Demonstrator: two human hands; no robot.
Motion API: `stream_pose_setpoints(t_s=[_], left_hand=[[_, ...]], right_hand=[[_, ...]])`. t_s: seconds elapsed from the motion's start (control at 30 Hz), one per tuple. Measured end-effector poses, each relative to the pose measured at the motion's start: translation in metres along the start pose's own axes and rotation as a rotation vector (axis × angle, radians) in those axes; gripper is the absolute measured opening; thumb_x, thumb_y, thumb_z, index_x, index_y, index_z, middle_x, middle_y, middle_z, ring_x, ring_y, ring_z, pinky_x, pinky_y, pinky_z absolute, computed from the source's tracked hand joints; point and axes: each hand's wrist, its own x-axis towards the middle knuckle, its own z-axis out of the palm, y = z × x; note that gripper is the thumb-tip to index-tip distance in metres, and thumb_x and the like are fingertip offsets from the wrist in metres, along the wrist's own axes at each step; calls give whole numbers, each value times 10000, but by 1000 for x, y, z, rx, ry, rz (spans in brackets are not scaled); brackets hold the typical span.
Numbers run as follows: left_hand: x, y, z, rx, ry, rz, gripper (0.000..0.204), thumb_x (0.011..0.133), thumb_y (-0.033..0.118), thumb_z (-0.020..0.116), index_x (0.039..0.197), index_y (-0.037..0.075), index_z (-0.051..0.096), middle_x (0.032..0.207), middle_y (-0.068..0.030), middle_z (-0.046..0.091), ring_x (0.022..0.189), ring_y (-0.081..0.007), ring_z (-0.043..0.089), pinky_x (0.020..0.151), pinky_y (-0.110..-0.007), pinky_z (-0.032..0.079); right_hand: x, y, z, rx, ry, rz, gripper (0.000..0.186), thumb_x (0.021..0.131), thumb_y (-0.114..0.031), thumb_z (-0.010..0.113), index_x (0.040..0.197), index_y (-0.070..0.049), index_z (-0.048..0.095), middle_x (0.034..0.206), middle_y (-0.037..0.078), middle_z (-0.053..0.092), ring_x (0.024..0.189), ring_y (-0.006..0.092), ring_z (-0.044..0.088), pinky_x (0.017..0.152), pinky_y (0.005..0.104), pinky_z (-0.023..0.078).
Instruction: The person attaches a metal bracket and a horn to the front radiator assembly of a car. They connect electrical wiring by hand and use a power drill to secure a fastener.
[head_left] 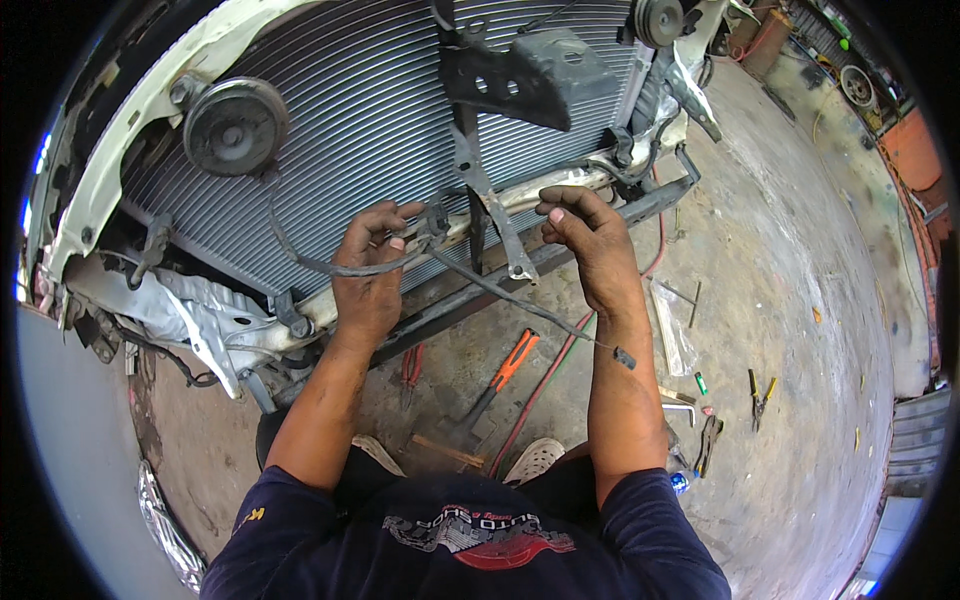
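Note:
My left hand (365,275) is closed round a black wiring harness (345,269) in front of the car's radiator (370,110). One branch of the harness curves up to a round black horn (235,127). Another branch runs down to the right and ends in a small black connector (624,357) over my right forearm. Just right of the hanging metal bracket (495,215), my right hand (598,245) is raised with thumb and fingers curled together. Whatever sits between those fingertips, if anything, is too small to make out.
A dark lower crossbar (450,318) spans the car's front. On the concrete floor lie an orange-handled tool (515,360), red-handled pliers (411,375), yellow-handled pliers (762,398), dark locking pliers (708,445) and a red hose (530,415). A second horn (658,20) sits upper right.

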Motion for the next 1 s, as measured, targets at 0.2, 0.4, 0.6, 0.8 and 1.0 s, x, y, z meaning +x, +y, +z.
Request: stream_pose_setpoints(t_s=[0.2, 0.4, 0.6, 0.8, 1.0], left_hand=[[10, 10, 11, 128, 50, 16, 181, 1092, 140, 588, 1216, 13, 623, 1281, -184, 705, 1220, -236, 681, 993, -358, 542], [12, 7, 13, 260, 64, 97, 238, 1120, 180, 551, 1228, -22, 615, 1200, -193, 718, 1132, -264, 724, 960, -382, 564], [11, 13, 16, 308, 97, 90, 224, 1123, 162, 550, 1237, -18, 619, 1128, -182, 769, 1102, -236, 728, 1002, -391, 549], [20, 27, 28, 367, 40, 129, 231, 1120, 153, 556, 1268, -15, 614, 1080, -160, 742, 1054, -222, 702, 986, -375, 551], [34, 11, 35, 49, 34, 71, 295, 1130, 185, 571, 1330, -29, 541, 1202, -147, 633, 1065, -199, 677, 956, -335, 575]], right_hand=[[9, 3, -17, -54, 54, -10, 313, 1009, -122, 708, 1282, 30, 707, 1126, 111, 752, 926, 158, 680, 850, 301, 560], [14, 13, -20, -158, 82, -26, 299, 989, -129, 742, 1254, 8, 732, 1089, 89, 760, 922, 153, 681, 843, 298, 549], [20, 33, -8, -463, 25, -242, 313, 981, -110, 741, 1279, -18, 721, 1118, 94, 739, 1003, 186, 694, 875, 329, 558], [21, 39, 5, -536, -108, -336, 423, 914, -44, 740, 1334, -65, 691, 1222, 114, 700, 1098, 250, 681, 871, 349, 570], [19, 30, 14, -553, -170, -351, 444, 901, -50, 729, 1343, -57, 686, 1257, 143, 700, 1154, 291, 683, 970, 394, 556]])
